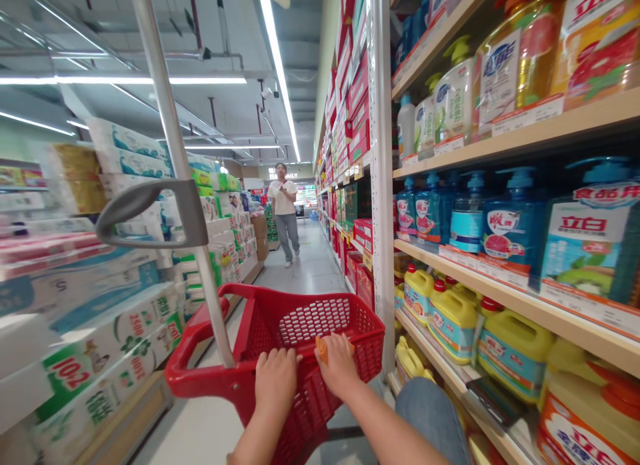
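A: Where are the hands?

B: The left hand (277,378) curls its fingers over the near rim of the red basket (306,415). Just beside it, the right hand (337,365) is closed on an orange thing (323,350), too unclear to name.

A: How far along does this look?

B: Both hands are already in place at the rim; the orange thing is not yet let go. What remains cannot be told.

A: And the basket's lie?

B: It is before the wearer, left of the knee (430,418). Its long axis seems to run left to right, slightly slanted, rod (213,298) end left, far end toward the shelves (450,159).

A: Beyond?

B: Tissue packs (117,341) left, bottles (505,215) right, and down the aisle (315,265) another person (284,201).
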Motion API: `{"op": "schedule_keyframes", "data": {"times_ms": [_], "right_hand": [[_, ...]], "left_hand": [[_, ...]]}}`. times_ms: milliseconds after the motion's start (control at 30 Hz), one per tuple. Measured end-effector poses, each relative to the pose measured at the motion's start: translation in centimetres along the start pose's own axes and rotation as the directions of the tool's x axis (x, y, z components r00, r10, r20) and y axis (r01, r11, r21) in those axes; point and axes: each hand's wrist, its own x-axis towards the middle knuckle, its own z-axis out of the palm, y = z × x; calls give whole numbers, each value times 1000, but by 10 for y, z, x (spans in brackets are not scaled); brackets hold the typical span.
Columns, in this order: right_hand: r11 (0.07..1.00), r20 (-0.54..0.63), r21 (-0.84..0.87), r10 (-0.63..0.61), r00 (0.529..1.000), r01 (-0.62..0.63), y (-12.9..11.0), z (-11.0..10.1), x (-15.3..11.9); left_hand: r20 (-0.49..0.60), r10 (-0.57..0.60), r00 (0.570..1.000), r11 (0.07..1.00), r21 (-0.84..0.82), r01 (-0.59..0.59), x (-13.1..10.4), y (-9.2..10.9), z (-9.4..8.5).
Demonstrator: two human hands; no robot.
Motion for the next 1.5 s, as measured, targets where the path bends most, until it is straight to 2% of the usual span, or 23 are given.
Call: {"op": "schedule_keyframes", "data": {"times_ms": [133, 300, 433, 500, 567, 633, 700, 733, 800, 867, 967, 1100, 1233, 1300, 1400, 1500], "right_hand": [[999, 31, 1, -33, 999, 33, 3, 2, 3], [1000, 61, -16, -23, 998, 24, 12, -2, 11], [1000, 53, -20, 15, 998, -14, 19, -1, 18], [999, 47, -18, 39, 998, -38, 27, 0, 23], [997, 41, -19, 78, 996, -77, 36, -1, 28], [994, 36, -15, 113, 993, -112, 43, -2, 30], [995, 40, 14, 100, 994, -101, 42, -4, 30], [996, 45, 40, 80, 996, -82, 38, -5, 28], [994, 56, 109, 21, 998, -27, 24, -7, 23], [983, 55, 181, -44, 998, 34, 5, -9, 17], [964, 11, 253, -91, 996, 86, -19, -9, 11], [954, -29, 292, -62, 998, 67, -20, -12, 13], [946, 13, 325, -22, 1000, 16, -3, -22, 22], [943, 38, 333, 1, 999, -14, -1, -28, 25], [934, 34, 357, 1, 999, -13, -11, -33, 24], [907, -20, 414, -71, 997, 73, -29, -35, 16]], "left_hand": [[-4, 19, 1000, 999, -33, -20, -3, -9, -10], [-31, -3, 1000, 1000, 9, 3, -7, -24, -23], [-48, 7, 999, 1000, 8, -7, -8, -14, -22], [-124, 104, 987, 994, -29, -108, -12, -9, -20], [-260, 251, 932, 960, -57, -275, -20, -13, -19], [-457, 293, 840, 936, -44, -350, -29, -25, -22], [-625, 162, 764, 968, -50, -246, -37, -40, -29], [-648, 82, 757, 983, -72, -168, -40, -47, -34], [-590, -24, 807, 993, -110, -50, -42, -55, -44], [-470, -55, 881, 993, -119, -1, -42, -55, -54], [-373, -59, 926, 993, -121, 14, -42, -46, -66], [-377, 5, 926, 981, -176, -77, -45, -40, -69], [-443, 162, 882, 915, -268, -303, -44, -53, -62], [-467, 193, 863, 889, -289, -355, -40, -60, -57], [-470, 119, 874, 910, -300, -285, -31, -60, -51], [-467, 33, 883, 932, -305, -197, -26, -49, -50]]}}
